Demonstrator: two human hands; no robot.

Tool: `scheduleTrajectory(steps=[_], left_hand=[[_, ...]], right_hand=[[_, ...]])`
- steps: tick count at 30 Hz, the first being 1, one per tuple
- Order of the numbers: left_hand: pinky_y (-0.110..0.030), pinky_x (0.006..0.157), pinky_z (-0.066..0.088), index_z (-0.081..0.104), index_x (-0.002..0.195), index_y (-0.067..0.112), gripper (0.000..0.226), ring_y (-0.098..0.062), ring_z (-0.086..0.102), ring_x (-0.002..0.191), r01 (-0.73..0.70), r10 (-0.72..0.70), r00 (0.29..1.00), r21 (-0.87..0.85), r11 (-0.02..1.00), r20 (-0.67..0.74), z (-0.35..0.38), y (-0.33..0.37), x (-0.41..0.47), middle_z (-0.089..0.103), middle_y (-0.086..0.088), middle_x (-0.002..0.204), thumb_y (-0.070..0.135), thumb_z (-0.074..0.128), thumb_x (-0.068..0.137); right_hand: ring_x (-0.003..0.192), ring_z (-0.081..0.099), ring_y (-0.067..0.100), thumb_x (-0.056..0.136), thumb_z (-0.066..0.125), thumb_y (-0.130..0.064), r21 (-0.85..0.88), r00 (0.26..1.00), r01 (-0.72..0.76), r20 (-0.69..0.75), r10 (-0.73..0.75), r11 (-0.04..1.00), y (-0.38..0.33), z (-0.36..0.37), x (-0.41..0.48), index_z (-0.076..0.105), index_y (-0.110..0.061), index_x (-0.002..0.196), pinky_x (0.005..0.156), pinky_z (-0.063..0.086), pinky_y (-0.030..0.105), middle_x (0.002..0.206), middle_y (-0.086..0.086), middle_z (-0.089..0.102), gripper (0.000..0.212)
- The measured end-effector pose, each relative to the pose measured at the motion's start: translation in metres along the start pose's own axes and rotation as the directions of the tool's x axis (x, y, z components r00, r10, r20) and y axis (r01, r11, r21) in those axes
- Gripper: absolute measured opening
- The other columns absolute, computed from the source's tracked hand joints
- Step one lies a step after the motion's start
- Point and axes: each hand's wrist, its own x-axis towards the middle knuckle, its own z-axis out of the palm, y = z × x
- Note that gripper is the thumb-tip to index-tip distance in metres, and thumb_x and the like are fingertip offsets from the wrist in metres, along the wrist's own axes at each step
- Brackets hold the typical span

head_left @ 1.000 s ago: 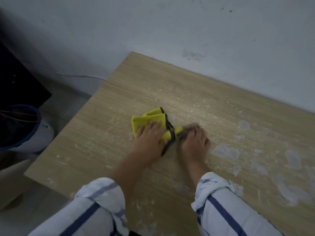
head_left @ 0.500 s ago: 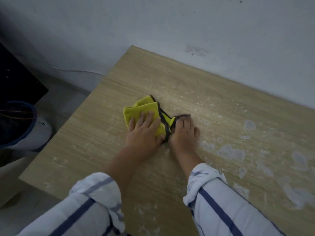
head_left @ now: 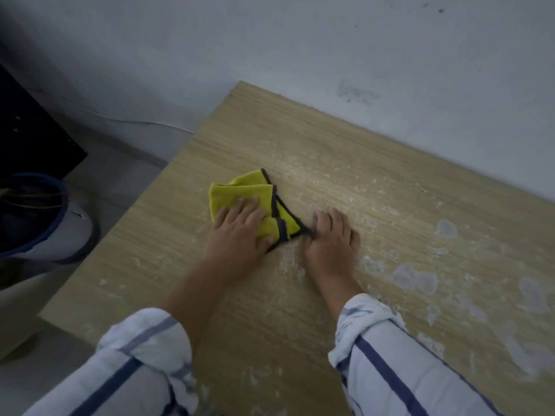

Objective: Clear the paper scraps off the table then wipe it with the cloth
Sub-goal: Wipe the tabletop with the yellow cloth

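A folded yellow cloth [head_left: 240, 190] with a dark border lies on the wooden table [head_left: 390, 205], near its far left part. My left hand [head_left: 240, 232] presses flat on the cloth's near half with straight fingers. My right hand [head_left: 330, 238] lies flat on the table just right of the cloth. It touches the cloth's stretched-out dark corner at its thumb side. No paper scraps show on the tabletop, only whitish smears [head_left: 414, 277] and specks, mostly to the right of my hands.
A white bin with a blue rim [head_left: 45, 223] stands on the floor left of the table. Dark furniture [head_left: 30, 139] sits at the far left. A grey wall [head_left: 330, 55] runs along the table's far edge, with a thin cable at its foot.
My hands have moved slightly apart, and the cloth's right corner is now drawn out to a point toward my right hand. Both hands remain pressed flat.
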Motion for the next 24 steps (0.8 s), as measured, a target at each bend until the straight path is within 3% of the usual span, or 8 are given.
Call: scheduleTrajectory(steps=[4, 8, 11, 13, 15, 18, 21, 24], left_hand=[[-0.042, 0.117, 0.006, 0.031, 0.144, 0.026, 0.052, -0.02, 0.01, 0.145, 0.247, -0.249, 0.962, -0.029, 0.969, -0.11, -0.015, -0.057, 0.011, 0.017, 0.003, 0.157, 0.041, 0.04, 0.095], [-0.047, 0.113, 0.023, 0.044, 0.131, 0.006, 0.04, -0.037, 0.031, 0.134, 0.53, -0.602, 0.757, -0.3, 0.793, -0.254, -0.049, -0.079, 0.019, 0.038, -0.021, 0.144, 0.028, 0.035, 0.099], [-0.045, 0.094, 0.038, 0.052, 0.117, 0.003, 0.037, -0.04, 0.049, 0.112, 0.34, -0.423, 0.873, -0.32, 0.884, -0.241, -0.039, -0.035, 0.013, 0.054, -0.024, 0.122, 0.03, 0.038, 0.096], [-0.042, 0.11, 0.025, 0.043, 0.135, 0.015, 0.048, -0.031, 0.036, 0.133, 0.066, -0.08, 0.992, -0.144, 0.987, -0.093, -0.012, -0.005, 0.0, 0.042, -0.009, 0.144, 0.041, 0.039, 0.094], [-0.04, 0.117, 0.005, 0.026, 0.145, 0.029, 0.059, -0.018, 0.01, 0.146, -0.069, 0.069, 0.998, 0.008, 0.998, 0.0, 0.006, -0.004, 0.0, 0.018, 0.007, 0.157, 0.051, 0.039, 0.092], [-0.042, 0.116, 0.005, 0.03, 0.144, 0.027, 0.054, -0.017, 0.011, 0.145, 0.13, -0.13, 0.986, -0.006, 0.991, -0.102, -0.007, -0.042, 0.03, 0.019, 0.006, 0.157, 0.043, 0.041, 0.094], [-0.044, 0.117, 0.009, 0.042, 0.137, 0.014, 0.044, -0.024, 0.02, 0.143, 0.431, -0.454, 0.858, -0.141, 0.891, -0.243, -0.035, -0.083, 0.06, 0.032, -0.006, 0.152, 0.031, 0.039, 0.097], [-0.042, 0.107, 0.025, 0.048, 0.126, 0.01, 0.035, -0.032, 0.037, 0.129, 0.444, -0.507, 0.794, -0.25, 0.86, -0.336, -0.049, -0.059, 0.076, 0.046, -0.016, 0.137, 0.025, 0.041, 0.095]], right_hand=[[0.142, 0.018, 0.028, 0.096, 0.036, -0.032, -0.029, 1.0, -0.002, 0.015, 0.003, 1.0, 0.0, 0.001, -0.001, 0.04, -0.019, 0.134, 0.112, 0.014, 0.047, 0.151, 0.009, 0.03, 0.04], [0.141, 0.019, 0.028, 0.096, 0.036, -0.031, -0.036, 1.0, -0.011, 0.005, 0.011, 0.999, -0.002, 0.002, 0.0, 0.041, -0.018, 0.132, 0.112, 0.015, 0.048, 0.15, 0.009, 0.031, 0.039], [0.141, 0.017, 0.028, 0.096, 0.035, -0.031, -0.019, 0.999, -0.031, 0.015, 0.031, 0.999, -0.004, 0.002, 0.002, 0.04, -0.021, 0.132, 0.112, 0.013, 0.048, 0.15, 0.009, 0.029, 0.037], [0.142, 0.012, 0.028, 0.095, 0.036, -0.029, 0.001, 0.997, -0.052, 0.059, 0.052, 0.999, -0.01, 0.002, 0.01, 0.038, -0.021, 0.134, 0.113, 0.01, 0.047, 0.153, 0.008, 0.024, 0.04], [0.143, 0.009, 0.026, 0.093, 0.039, -0.026, 0.019, 0.994, -0.035, 0.101, 0.033, 0.999, -0.019, 0.003, 0.019, 0.036, -0.021, 0.137, 0.114, 0.008, 0.048, 0.154, 0.007, 0.02, 0.045], [0.143, 0.013, 0.027, 0.097, 0.033, -0.031, -0.009, 0.992, 0.08, 0.096, -0.079, 0.997, -0.028, 0.008, 0.025, 0.037, -0.017, 0.138, 0.114, 0.011, 0.047, 0.153, 0.009, 0.024, 0.043], [0.142, 0.016, 0.027, 0.098, 0.03, -0.032, -0.042, 0.992, 0.112, 0.067, -0.109, 0.993, -0.026, 0.01, 0.025, 0.038, -0.016, 0.137, 0.113, 0.013, 0.048, 0.152, 0.009, 0.027, 0.043], [0.142, 0.018, 0.028, 0.097, 0.031, -0.032, -0.04, 0.991, 0.113, 0.07, -0.11, 0.993, -0.025, 0.011, 0.025, 0.039, -0.017, 0.136, 0.113, 0.014, 0.048, 0.151, 0.008, 0.03, 0.042]])
